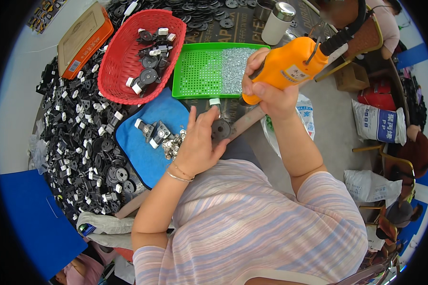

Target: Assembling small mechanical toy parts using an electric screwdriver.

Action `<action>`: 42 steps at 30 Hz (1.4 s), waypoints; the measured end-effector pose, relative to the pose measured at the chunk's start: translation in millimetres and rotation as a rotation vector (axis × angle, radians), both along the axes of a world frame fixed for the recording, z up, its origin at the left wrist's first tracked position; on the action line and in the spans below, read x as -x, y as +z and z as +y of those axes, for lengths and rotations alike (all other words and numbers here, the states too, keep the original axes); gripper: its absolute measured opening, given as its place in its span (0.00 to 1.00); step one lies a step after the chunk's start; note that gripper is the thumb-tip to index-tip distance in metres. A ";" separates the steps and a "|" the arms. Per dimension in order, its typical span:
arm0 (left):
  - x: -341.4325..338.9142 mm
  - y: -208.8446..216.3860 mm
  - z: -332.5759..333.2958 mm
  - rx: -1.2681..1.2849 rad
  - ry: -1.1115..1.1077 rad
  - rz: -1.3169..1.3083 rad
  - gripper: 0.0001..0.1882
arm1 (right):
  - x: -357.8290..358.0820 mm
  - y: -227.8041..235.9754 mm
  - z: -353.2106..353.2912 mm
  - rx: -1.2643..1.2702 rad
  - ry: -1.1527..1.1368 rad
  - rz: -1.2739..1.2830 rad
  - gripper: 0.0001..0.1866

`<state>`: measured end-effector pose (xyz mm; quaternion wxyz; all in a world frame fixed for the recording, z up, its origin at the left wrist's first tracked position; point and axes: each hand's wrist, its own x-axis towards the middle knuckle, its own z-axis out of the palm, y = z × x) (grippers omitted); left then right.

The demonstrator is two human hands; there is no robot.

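An orange electric screwdriver [290, 61] is wrapped in my right hand [271, 97], its black cable rising to the upper right. Its tip is hidden from view. Below and left of it, my left hand [195, 145] grips a black round caster part [220, 129] at the table edge. A white-tipped piece [215, 101] shows just above those fingers. Beside my left wrist, a blue cloth [142, 161] bears a few black-and-white parts [159, 134] and a cluster of small round metal pieces [172, 147].
A red basket [109, 71] holds several black-and-white parts. The green tray [176, 80] has silvery screws heaped at its right. Black parts [88, 161] pile up at left, near an orange box [81, 42]. A white flask [278, 23] stands behind. Other people sit at right and lower left.
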<state>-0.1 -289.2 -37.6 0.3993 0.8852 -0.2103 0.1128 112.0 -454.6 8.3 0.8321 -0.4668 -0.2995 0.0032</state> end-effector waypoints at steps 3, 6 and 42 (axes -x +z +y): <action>-4.7 2.6 4.4 -0.106 0.081 -0.034 0.37 | -0.7 -0.4 -0.9 -0.001 -0.006 -0.003 0.17; -10.5 4.6 6.0 -0.159 0.132 0.000 0.35 | -2.0 -1.2 -0.1 0.000 -0.009 0.000 0.17; -25.3 -8.8 16.6 -0.051 0.130 0.141 0.15 | -3.0 11.1 0.1 -0.023 0.087 -0.078 0.16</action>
